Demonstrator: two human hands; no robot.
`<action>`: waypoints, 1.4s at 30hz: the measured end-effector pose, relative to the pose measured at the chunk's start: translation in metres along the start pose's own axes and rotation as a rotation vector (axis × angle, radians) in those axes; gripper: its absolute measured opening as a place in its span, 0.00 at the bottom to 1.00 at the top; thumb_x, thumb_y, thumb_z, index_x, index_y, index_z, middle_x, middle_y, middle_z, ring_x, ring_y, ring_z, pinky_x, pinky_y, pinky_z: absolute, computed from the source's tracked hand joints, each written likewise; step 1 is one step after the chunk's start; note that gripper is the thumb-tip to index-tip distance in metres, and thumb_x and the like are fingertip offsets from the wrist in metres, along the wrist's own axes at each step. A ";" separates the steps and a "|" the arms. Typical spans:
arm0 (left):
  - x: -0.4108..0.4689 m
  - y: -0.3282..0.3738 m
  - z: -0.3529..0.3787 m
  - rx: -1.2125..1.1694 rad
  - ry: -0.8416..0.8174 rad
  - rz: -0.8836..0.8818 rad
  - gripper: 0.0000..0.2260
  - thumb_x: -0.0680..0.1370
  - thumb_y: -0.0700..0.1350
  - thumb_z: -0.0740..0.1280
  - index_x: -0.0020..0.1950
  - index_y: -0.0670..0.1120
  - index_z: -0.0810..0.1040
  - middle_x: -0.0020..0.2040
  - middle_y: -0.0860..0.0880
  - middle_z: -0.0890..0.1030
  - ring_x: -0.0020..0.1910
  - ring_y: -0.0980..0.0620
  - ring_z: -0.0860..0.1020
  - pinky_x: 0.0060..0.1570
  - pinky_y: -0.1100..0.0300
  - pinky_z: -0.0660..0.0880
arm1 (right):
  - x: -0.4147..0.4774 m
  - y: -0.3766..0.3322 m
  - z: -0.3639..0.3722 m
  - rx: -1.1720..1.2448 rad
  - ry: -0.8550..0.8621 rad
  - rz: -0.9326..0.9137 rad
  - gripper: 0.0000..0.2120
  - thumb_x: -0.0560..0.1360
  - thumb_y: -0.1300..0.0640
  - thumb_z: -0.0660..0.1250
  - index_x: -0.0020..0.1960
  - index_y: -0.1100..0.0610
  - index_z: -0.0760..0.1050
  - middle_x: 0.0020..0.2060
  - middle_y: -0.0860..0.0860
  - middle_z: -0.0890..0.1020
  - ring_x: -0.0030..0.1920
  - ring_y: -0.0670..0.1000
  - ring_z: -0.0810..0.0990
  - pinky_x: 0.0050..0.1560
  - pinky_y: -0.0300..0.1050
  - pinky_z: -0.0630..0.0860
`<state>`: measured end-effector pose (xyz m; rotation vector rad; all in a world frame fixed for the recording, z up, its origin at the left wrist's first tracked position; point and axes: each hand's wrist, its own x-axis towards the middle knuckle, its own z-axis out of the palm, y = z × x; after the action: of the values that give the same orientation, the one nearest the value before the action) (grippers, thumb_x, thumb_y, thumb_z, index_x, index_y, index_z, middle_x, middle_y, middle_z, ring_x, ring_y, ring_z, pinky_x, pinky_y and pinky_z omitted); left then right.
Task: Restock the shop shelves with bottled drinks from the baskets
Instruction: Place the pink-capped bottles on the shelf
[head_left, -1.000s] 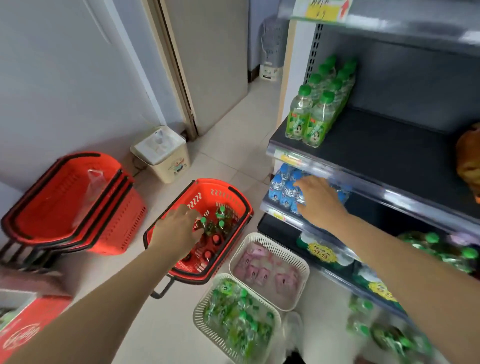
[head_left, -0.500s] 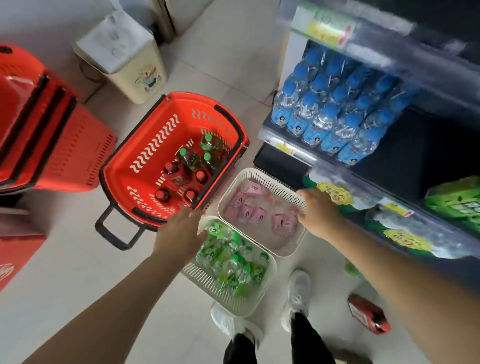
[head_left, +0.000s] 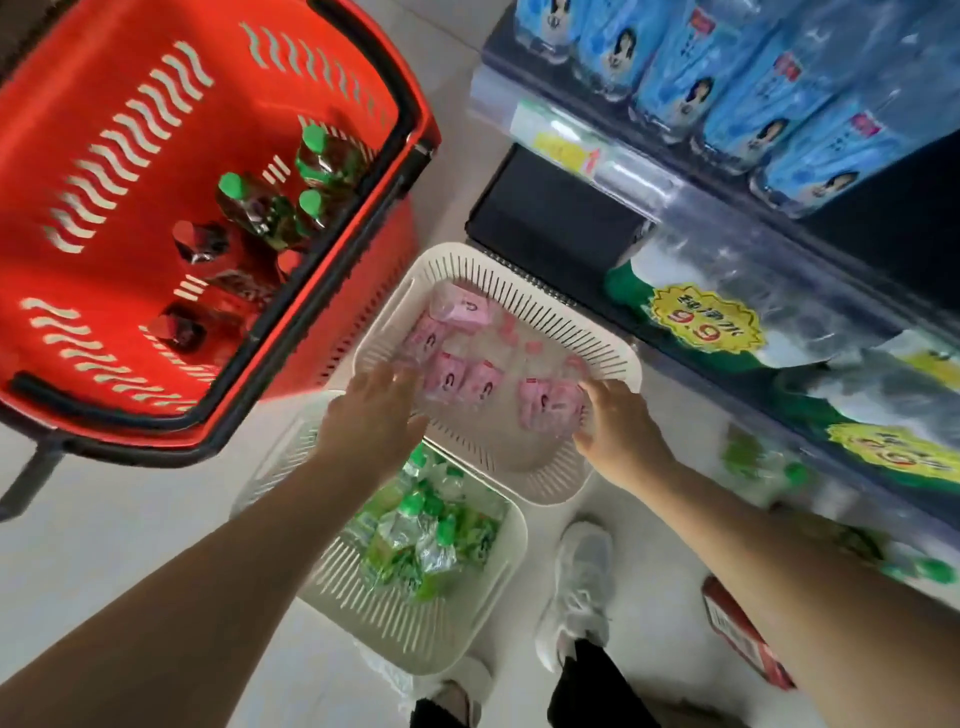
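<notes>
A white slotted basket (head_left: 511, 291) on the floor holds several pink-labelled bottles (head_left: 460, 312) lying on their sides. Both my hands reach into its near end. My left hand (head_left: 374, 421) grips a clear bottle with a pink label (head_left: 441, 382) at the basket's left side. My right hand (head_left: 621, 434) curls round another pink-labelled bottle (head_left: 548, 408) at the right side. The shop shelves (head_left: 613, 166) rise at the right, where blue-labelled bottles (head_left: 727, 83) stand in a row.
A red shopping basket (head_left: 332, 280) at the left holds green-capped and red-capped bottles (head_left: 260, 208). A second white basket (head_left: 415, 634) under my arms holds green bottles (head_left: 431, 535). Wrapped water packs (head_left: 706, 322) fill the lower shelf. My shoe (head_left: 582, 577) and a red pack (head_left: 743, 629) are on the floor.
I have bent down closer to the floor. My left hand moved from the red basket's edge, and my right from the shelf, into the pink-bottle basket and onto bottles.
</notes>
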<state>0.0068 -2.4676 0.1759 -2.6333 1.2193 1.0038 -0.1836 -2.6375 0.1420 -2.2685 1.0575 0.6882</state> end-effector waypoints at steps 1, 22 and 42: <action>0.011 0.001 0.013 0.012 0.001 0.017 0.25 0.79 0.52 0.61 0.74 0.49 0.60 0.72 0.45 0.65 0.68 0.45 0.66 0.63 0.48 0.70 | 0.011 0.005 0.012 0.021 0.000 0.014 0.33 0.75 0.53 0.68 0.75 0.55 0.57 0.71 0.55 0.64 0.68 0.56 0.66 0.65 0.48 0.70; 0.187 -0.047 0.164 0.384 -0.152 -0.126 0.21 0.77 0.45 0.64 0.69 0.51 0.67 0.68 0.46 0.68 0.62 0.42 0.72 0.56 0.45 0.75 | 0.182 0.052 0.188 0.285 0.008 0.377 0.60 0.63 0.39 0.75 0.76 0.47 0.33 0.75 0.56 0.35 0.75 0.65 0.45 0.73 0.60 0.52; 0.061 -0.013 0.029 -0.469 -0.057 -0.311 0.32 0.72 0.55 0.72 0.70 0.44 0.65 0.65 0.43 0.74 0.57 0.43 0.76 0.57 0.51 0.75 | 0.055 -0.013 0.052 0.823 -0.022 0.203 0.51 0.64 0.72 0.72 0.75 0.45 0.50 0.62 0.50 0.70 0.44 0.45 0.77 0.28 0.34 0.73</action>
<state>0.0295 -2.4893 0.1147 -2.9718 0.5820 1.4278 -0.1536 -2.6255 0.0725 -1.4565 1.2711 0.2631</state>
